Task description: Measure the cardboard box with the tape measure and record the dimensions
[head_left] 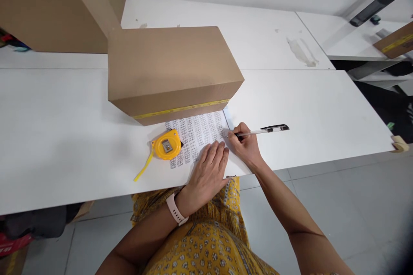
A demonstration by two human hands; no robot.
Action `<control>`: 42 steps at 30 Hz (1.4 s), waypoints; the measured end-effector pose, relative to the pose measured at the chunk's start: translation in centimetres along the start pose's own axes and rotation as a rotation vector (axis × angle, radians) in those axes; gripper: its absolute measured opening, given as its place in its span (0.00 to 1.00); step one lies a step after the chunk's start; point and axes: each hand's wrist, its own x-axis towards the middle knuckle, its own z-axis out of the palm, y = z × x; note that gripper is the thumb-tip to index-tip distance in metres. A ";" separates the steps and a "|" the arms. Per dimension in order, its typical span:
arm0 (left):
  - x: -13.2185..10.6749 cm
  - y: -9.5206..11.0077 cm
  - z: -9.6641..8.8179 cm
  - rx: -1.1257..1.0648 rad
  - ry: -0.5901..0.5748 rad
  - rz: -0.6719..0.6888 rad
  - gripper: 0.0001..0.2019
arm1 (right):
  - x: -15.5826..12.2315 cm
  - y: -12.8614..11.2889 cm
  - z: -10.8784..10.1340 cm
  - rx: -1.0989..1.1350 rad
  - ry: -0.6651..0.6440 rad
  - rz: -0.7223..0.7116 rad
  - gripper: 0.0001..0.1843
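Note:
My right hand [244, 144] is closed around a pen [269, 129] with a clear barrel and black cap, its tip down on a sheet of paper [206, 131]. Columns of small handwriting cover the sheet. Flat on the lower part of the paper lies my left hand [209, 169], its fingers stretched out and holding nothing. A yellow tape measure [167, 145] with a yellow strap rests on the sheet's left side. Just beyond, a closed cardboard box [174, 64] with a strip of yellow tape stands over the paper's far edge.
A larger cardboard box [48, 13] stands at the back left. The white table [290, 111] ends at a front edge close to my body. Shelving with another taped box [396, 41] is at the far right. Dark bags [35, 223] sit below the table at left.

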 end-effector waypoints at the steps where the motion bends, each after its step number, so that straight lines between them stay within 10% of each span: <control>1: 0.0 0.0 0.0 0.002 0.002 0.002 0.40 | 0.0 0.0 0.0 -0.003 0.013 0.002 0.13; 33: 0.0 -0.1 -0.2 -0.024 0.001 0.003 0.41 | -0.1 0.2 0.1 -0.023 0.030 -0.011 0.13; 42: -0.2 -0.2 0.3 -0.209 0.138 0.005 0.36 | 1.2 2.2 -3.1 -0.263 0.354 -0.086 0.08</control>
